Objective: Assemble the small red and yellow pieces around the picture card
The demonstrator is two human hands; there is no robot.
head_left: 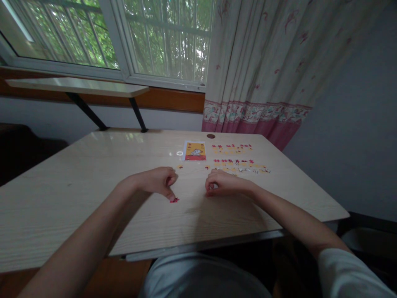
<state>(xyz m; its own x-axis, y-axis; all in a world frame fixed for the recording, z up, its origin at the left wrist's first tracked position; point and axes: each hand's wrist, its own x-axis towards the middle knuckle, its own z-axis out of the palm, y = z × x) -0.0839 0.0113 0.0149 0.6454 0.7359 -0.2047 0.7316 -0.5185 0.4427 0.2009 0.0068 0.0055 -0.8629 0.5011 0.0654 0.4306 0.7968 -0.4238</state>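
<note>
Red puzzle piece (pixel 174 200) — long axis roughly crosswise, left fingers (pixel 168 193) touching

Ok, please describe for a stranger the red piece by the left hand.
On the pale table, find the left hand. At its thumb tip lies the small red piece. It sits alone; other red pieces form rows farther back to the right.

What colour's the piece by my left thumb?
The piece is mostly pinkish red, in the head view.
</note>
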